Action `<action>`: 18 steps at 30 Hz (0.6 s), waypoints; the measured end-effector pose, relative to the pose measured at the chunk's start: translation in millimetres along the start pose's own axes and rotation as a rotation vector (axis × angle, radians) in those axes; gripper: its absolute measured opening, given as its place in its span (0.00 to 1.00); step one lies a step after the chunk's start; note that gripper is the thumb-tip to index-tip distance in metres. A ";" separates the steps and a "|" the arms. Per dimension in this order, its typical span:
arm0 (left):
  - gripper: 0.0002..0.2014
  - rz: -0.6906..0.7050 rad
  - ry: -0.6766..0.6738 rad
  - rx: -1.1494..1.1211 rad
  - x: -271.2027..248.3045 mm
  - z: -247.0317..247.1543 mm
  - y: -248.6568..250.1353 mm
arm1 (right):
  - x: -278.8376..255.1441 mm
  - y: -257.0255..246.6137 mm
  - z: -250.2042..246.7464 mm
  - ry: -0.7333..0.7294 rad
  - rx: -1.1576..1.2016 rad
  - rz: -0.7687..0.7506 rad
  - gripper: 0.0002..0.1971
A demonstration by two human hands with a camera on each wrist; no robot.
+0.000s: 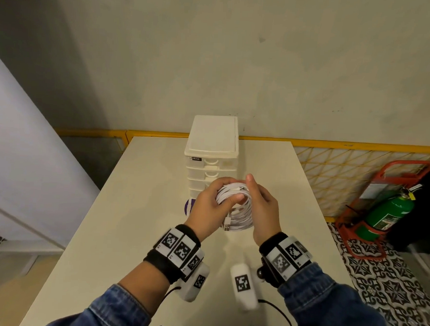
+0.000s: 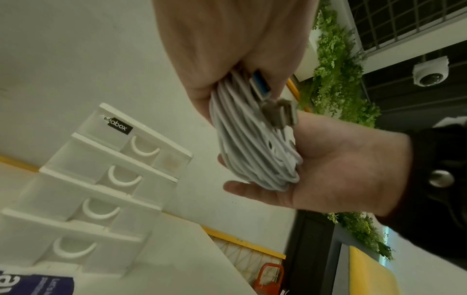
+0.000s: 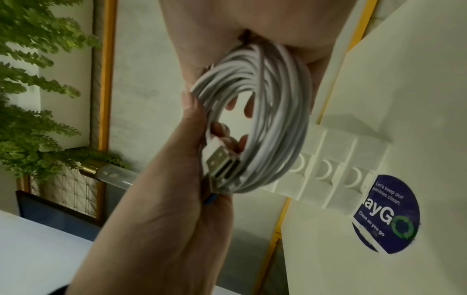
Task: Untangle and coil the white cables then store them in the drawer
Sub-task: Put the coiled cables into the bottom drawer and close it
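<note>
- The left hand [image 1: 208, 207] grips the coil of white cables [image 1: 239, 209] above the counter [image 1: 132, 208], its fingers curled through the loops.
- The right hand [image 1: 262, 207] holds the coil's other side; the coil hides most of its fingers.
- The hands cover the lower drawers of the drawer unit [image 1: 211, 150].
- The left hand half hides a round sticker [image 3: 386, 213].

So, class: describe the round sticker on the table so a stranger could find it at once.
Start at the white drawer unit on the cream table. At its base, on the person's left, lies the dark blue round sticker, the only coloured thing on the tabletop.
</note>
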State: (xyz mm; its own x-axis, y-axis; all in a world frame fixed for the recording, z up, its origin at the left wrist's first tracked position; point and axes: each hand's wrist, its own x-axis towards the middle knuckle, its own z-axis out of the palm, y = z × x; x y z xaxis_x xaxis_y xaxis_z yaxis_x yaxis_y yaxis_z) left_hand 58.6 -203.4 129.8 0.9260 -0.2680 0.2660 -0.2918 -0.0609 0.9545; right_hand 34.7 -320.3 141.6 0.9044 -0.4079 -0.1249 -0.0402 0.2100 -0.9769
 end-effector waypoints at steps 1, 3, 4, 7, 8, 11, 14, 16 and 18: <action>0.11 0.002 0.008 0.006 -0.8 2.3 -1.6 | -0.5 0.0 -1.2 0.004 0.015 -0.007 0.17; 0.12 -0.008 0.014 0.021 -1.6 6.7 -5.4 | -0.4 0.0 -4.2 0.020 0.014 -0.035 0.17; 0.13 -0.011 0.009 0.036 -2.3 8.7 -6.5 | 0.0 0.2 -5.8 0.033 -0.001 -0.049 0.16; 0.13 0.006 -0.013 0.119 -6.8 16.9 -5.7 | 1.0 -0.1 -12.3 0.066 -0.036 -0.068 0.16; 0.13 0.019 -0.015 0.154 -7.9 19.7 -5.3 | 1.2 -0.4 -14.7 0.068 -0.034 -0.065 0.17; 0.14 0.096 0.001 0.271 -9.8 26.9 -7.5 | 4.0 -0.7 -20.0 0.086 -0.031 -0.053 0.19; 0.14 0.177 -0.001 0.411 -9.5 31.4 -11.2 | 8.0 0.7 -22.6 0.089 -0.040 -0.043 0.16; 0.14 0.166 -0.006 0.456 -8.9 32.7 -10.8 | 9.8 3.3 -24.6 0.082 -0.033 -0.023 0.15; 0.14 0.127 0.010 0.477 -9.1 34.7 -9.0 | 11.5 5.5 -26.2 0.068 -0.025 0.001 0.15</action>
State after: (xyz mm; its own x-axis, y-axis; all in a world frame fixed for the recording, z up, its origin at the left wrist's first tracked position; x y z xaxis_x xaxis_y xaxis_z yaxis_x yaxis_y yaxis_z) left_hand 44.5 -233.8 114.2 0.8775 -0.2931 0.3795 -0.4776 -0.4625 0.7470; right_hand 33.7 -347.1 130.3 0.8733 -0.4676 -0.1369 -0.0526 0.1889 -0.9806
